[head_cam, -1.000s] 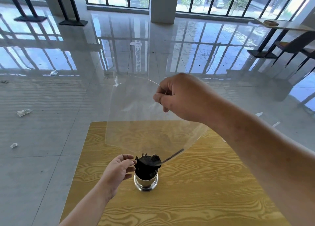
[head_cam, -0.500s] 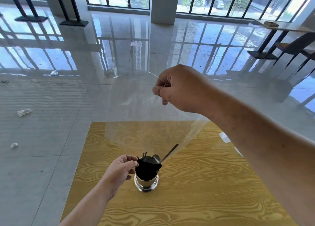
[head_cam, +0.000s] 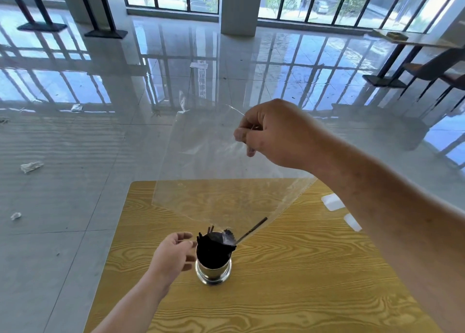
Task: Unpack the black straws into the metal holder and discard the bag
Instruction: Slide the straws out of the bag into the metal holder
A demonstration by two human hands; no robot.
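Head: 1 bag (head_cam: pixel 206 166) + 1 holder (head_cam: pixel 214 273)

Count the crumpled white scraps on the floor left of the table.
3. The nearest scrap lies left of the table; the larger scrap beyond it; the third scrap farther back. Others may be hidden.

The clear plastic bag (head_cam: pixel 214 156) is hanging from the right hand (head_cam: pixel 274 134), which is pinching its upper edge. The sheet is spreading down and to the left below that hand, its lowest corner dipping onto the black straws (head_cam: pixel 214 251). These are standing bunched together in the shiny metal holder (head_cam: pixel 213 273), which is sitting upright just beside the left hand (head_cam: pixel 173 253). One stray straw (head_cam: pixel 253 231) is leaning out on the side away from the left hand, its upper end lying along the bag's lower edge.
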